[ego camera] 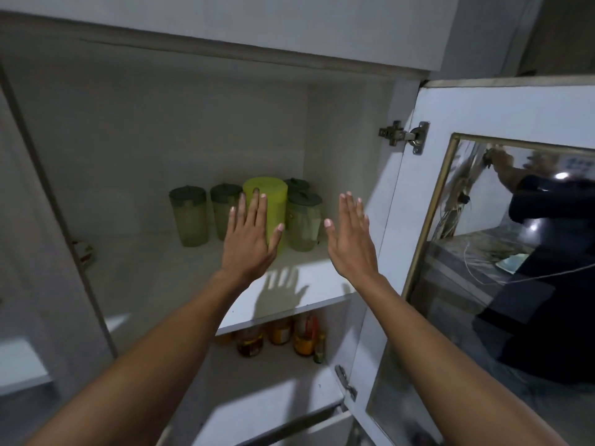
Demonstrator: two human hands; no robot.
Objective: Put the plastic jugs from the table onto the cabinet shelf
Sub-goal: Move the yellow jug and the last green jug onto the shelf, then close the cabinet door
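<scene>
Taking the bright yellow-green jug [269, 204] on the cabinet shelf [289, 284] as landmark: to its left stand two pale green plastic jugs with dark lids, the far-left jug [188, 217] and the second jug [223, 210], close together. The left hand [249, 235] is spread flat and empty in front of the yellow-green jug; whether it touches cannot be told. Just right of the landmark are two more lidded jugs [302, 220], one behind the other. Further right hovers the right hand [351, 235], open wide, holding nothing. The jugs look light, stiff and smooth-walled, perhaps slippery; gripping round the body seems safest.
</scene>
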